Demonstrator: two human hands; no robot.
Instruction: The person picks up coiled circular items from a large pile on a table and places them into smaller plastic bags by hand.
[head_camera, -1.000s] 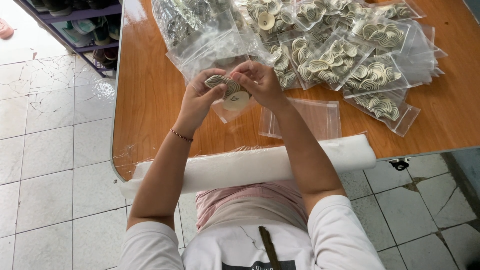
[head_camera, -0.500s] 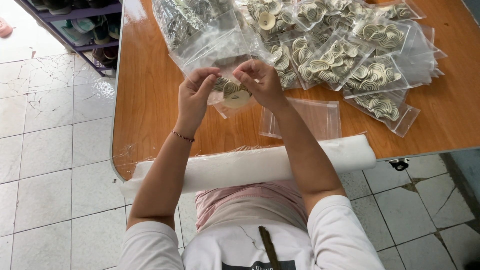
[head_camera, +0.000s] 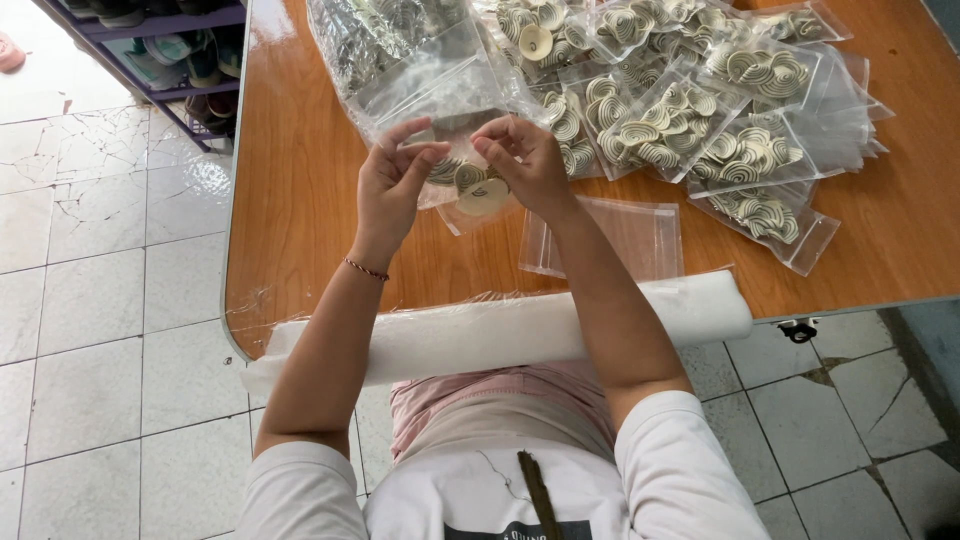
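Both hands are up off the table, working the same little clear zip bag (head_camera: 468, 185). The left hand (head_camera: 392, 185) has its thumb and fingers closed on the bag's left top corner, with the index finger sticking up a bit. The right hand (head_camera: 525, 160) is pinching the right side of the top edge, fingers curled over it. So the bag hangs stretched between the two hands, just above the orange-brown wooden table (head_camera: 300, 200), and you can see a few cream spiral-looking discs (head_camera: 480, 192) sitting in the bottom of it. Can't really tell if the seal is fully pressed closed or not, the fingers cover it.

There's a thin bracelet (head_camera: 366, 269) on the left wrist.

Right under the right forearm lies an empty flat zip bag (head_camera: 640, 235) on the table. Past the hands, further back, is a big loose plastic bag (head_camera: 400, 50) with more of the same pieces in it, and to the right of that a whole pile of filled small bags (head_camera: 700, 110) overlapping each other, all packed with those cream spirals.

Along the near edge of the table there's a white padded roll (head_camera: 500, 335) wrapped in plastic, touching the person's waist. White tile floor (head_camera: 90, 300) on the left, and a purple shoe rack (head_camera: 170, 40) in the top left corner.
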